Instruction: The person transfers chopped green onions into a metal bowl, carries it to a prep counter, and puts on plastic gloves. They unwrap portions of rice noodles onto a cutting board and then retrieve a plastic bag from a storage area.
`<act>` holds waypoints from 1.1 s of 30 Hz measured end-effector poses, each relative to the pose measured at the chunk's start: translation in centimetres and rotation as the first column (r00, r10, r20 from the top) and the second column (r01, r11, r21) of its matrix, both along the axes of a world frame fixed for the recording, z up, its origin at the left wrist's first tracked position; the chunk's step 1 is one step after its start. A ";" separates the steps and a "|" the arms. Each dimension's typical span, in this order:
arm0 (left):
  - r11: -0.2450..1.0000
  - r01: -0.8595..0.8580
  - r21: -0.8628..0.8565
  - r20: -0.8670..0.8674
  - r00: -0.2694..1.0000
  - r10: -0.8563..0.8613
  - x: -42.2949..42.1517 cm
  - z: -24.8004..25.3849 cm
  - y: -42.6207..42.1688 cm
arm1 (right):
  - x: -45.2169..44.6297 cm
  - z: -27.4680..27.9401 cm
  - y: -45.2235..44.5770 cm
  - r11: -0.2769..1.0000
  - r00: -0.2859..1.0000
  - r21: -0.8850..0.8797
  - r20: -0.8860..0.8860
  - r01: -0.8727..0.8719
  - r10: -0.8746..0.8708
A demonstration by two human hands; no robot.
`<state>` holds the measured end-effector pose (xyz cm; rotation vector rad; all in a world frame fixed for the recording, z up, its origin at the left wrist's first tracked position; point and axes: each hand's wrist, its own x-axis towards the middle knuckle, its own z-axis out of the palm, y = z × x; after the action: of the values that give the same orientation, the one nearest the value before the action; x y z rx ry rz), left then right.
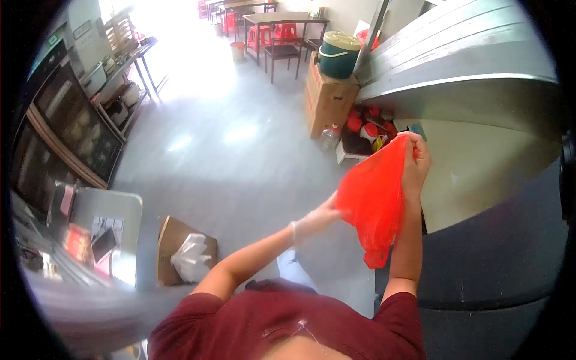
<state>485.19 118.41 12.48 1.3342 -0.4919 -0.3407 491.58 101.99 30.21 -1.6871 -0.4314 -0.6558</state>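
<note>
A thin red plastic bag (pixel 375 195) is stretched between my two hands, its lower end hanging crumpled in front of my right forearm. My right hand (pixel 418 159) is raised and pinches the bag's top corner. Lower down, my left hand (pixel 322 216) grips the bag's left edge; it is somewhat blurred, and its fingertips are partly hidden by the red plastic.
To the right is a metal-sided counter (pixel 480 174). Ahead, a green drink cooler (pixel 338 55) tops a cardboard box (pixel 327 99), with a plastic bottle (pixel 329 138) beside it. An open carton (pixel 171 252) holding a white bag (pixel 191 258) sits at lower left, near a steel table (pixel 129 207).
</note>
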 end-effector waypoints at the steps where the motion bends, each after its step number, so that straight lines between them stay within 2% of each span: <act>1: 0.994 0.025 -0.109 -0.107 0.994 -0.037 2.5 1.7 1.1 | 2.0 0.0 0.4 1.000 1.000 -0.004 0.005 -0.010 0.010; 2: 0.975 0.034 -0.221 -0.209 0.974 -0.082 5.0 2.7 2.2 | 4.2 -0.1 0.5 1.000 1.000 -0.007 -0.006 -0.027 0.027; 3: 0.984 0.040 -0.175 -0.270 0.959 -0.087 7.8 2.4 3.4 | 6.7 0.1 0.7 0.999 0.999 -0.011 -0.012 -0.047 0.047; 6: 0.971 0.022 -0.238 -0.317 0.943 -0.099 15.6 2.7 7.9 | 14.3 2.3 2.4 0.992 0.994 -0.058 -0.016 -0.108 0.107; 8: 0.971 -0.101 -0.217 -0.303 0.952 0.031 19.6 3.9 11.8 | 19.2 2.6 4.5 0.980 0.982 -0.078 -0.053 -0.185 0.182; 9: 0.967 -0.120 -0.223 -0.274 0.960 0.056 22.2 2.5 14.0 | 22.1 2.5 5.6 0.967 0.968 -0.083 -0.083 -0.242 0.235; 10: 0.941 -0.153 -0.303 -0.272 0.960 0.068 23.3 4.9 15.6 | 24.9 2.3 6.6 0.950 0.951 -0.092 -0.112 -0.299 0.288; 11: 0.917 -0.151 -0.369 -0.254 0.965 0.057 25.2 4.7 17.9 | 27.6 2.1 7.5 0.912 0.909 -0.101 -0.181 -0.398 0.376; 12: 0.910 -0.132 -0.394 -0.208 0.977 0.052 27.3 5.0 19.9 | 30.3 2.2 8.6 0.867 0.874 -0.138 -0.159 -0.480 0.459; 14: 0.896 -0.225 -0.382 -0.168 0.971 0.172 30.8 6.1 24.2 | 35.2 1.8 10.8 0.756 0.783 -0.206 -0.127 -0.621 0.609; 15: 0.821 -0.328 -0.467 -0.254 0.939 0.231 33.1 5.6 26.3 | 37.4 1.8 11.7 0.732 0.774 -0.253 -0.182 -0.632 0.606; 16: 0.805 -0.376 -0.459 -0.297 0.919 0.260 35.9 6.6 28.4 | 40.3 1.3 12.7 0.713 0.788 -0.351 -0.154 -0.607 0.596; 17: 0.861 -0.414 -0.295 -0.142 0.910 0.389 38.8 7.1 30.9 | 43.3 0.8 13.9 0.688 0.800 -0.445 -0.121 -0.573 0.588; 18: 0.843 -0.420 -0.336 -0.083 0.905 0.418 42.2 7.9 32.8 | 46.2 0.1 15.3 0.660 0.809 -0.530 -0.089 -0.532 0.581; 19: 0.829 -0.452 -0.328 0.124 0.850 0.512 46.9 5.0 36.1 | 49.5 -0.6 17.0 0.663 0.814 -0.516 -0.131 -0.543 0.565; 20: 0.824 -0.486 -0.291 0.068 0.849 0.525 50.4 6.8 37.9 | 53.0 -0.9 18.5 0.650 0.830 -0.540 -0.187 -0.534 0.526; 21: 0.736 -0.622 -0.267 -0.157 0.781 0.604 55.6 7.3 40.3 | 57.3 -0.7 19.8 0.645 0.846 -0.580 -0.159 -0.497 0.509; 22: 0.798 -0.569 -0.199 -0.009 0.815 0.579 59.3 9.9 42.1 | 61.0 -0.4 20.8 0.633 0.859 -0.622 -0.134 -0.461 0.493; 23: 0.786 -0.563 -0.255 0.248 0.747 0.616 61.9 13.2 42.8 | 63.4 1.0 21.8 0.663 0.919 -0.671 -0.071 -0.332 0.389; 24: 0.678 -0.701 -0.221 0.417 0.561 0.716 65.0 16.4 43.5 | 65.4 3.6 22.8 0.681 0.960 -0.707 0.011 -0.191 0.280; 25: 0.589 -0.767 -0.255 0.374 0.483 0.792 66.4 21.3 43.1 | 65.6 7.1 24.0 0.710 0.953 -0.704 0.210 -0.008 0.218; 26: 0.561 -0.738 -0.374 0.354 0.446 0.822 65.8 26.0 41.4 | 65.5 9.0 24.9 0.728 0.910 -0.665 0.389 0.166 0.147; 27: 0.558 -0.702 -0.443 0.413 0.393 0.822 67.2 29.5 41.4 | 66.9 8.6 25.4 0.761 0.821 -0.572 0.564 0.307 0.093; 28: 0.507 -0.698 -0.506 0.602 0.136 0.787 67.9 31.7 41.6 | 68.4 8.3 25.8 0.781 0.693 -0.446 0.721 0.437 0.024; 29: 0.519 -0.749 -0.410 0.589 0.217 0.779 70.3 30.8 42.4 | 69.7 7.8 26.2 0.785 0.532 -0.299 0.846 0.543 -0.046; 30: 0.528 -0.791 -0.309 0.562 0.296 0.772 72.8 28.3 43.3 | 71.9 4.5 26.4 0.635 0.650 -0.533 0.757 0.559 0.064; 31: 0.241 -0.970 0.018 0.722 0.179 0.668 77.8 24.0 44.8 | 74.1 1.1 26.6 0.444 0.760 -0.731 0.632 0.518 0.154; 32: 0.172 -0.979 0.111 0.866 0.180 0.466 82.5 18.6 47.0 | 77.8 -1.8 26.6 0.341 0.863 -0.890 0.408 0.303 0.298; 33: 0.173 -0.944 0.279 0.856 0.327 0.400 84.6 15.4 48.3 | 79.9 -4.7 26.6 0.370 0.869 -0.904 0.350 0.215 0.349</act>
<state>569.80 166.71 27.93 2.4289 -0.0941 0.9521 571.51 128.59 25.53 -2.5545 -1.4992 -0.8527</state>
